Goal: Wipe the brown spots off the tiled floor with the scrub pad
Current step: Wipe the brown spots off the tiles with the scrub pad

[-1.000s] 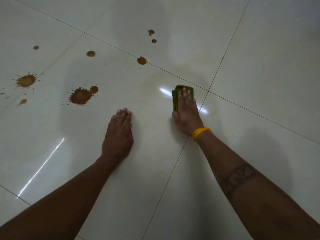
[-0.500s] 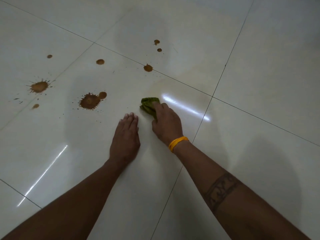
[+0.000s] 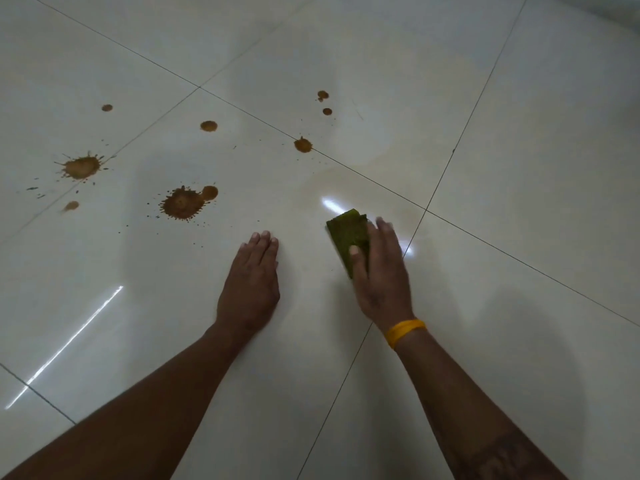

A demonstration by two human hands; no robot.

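A green scrub pad [image 3: 346, 230] lies flat on the white tiled floor [image 3: 519, 168]. My right hand [image 3: 379, 271], with a yellow wristband, presses on it, thumb on top and blurred fingers stretched past its right edge. My left hand [image 3: 252, 282] rests flat on the floor to the left of the pad. Brown spots lie to the far left: a big splat [image 3: 181, 202], another splat [image 3: 81, 167], a spot on the grout line [image 3: 303, 145], and smaller dots [image 3: 208, 126] [image 3: 322, 95]. A faint wet smear surrounds the pad.
Dark grout lines [image 3: 446, 171] cross the glossy tiles. Light streaks reflect at the lower left [image 3: 76, 341] and beside the pad. Tiny brown specks are scattered around the big splat.
My right hand swept the pad left toward my left hand, then back right, where it now lies flat again. My left hand stayed planted.
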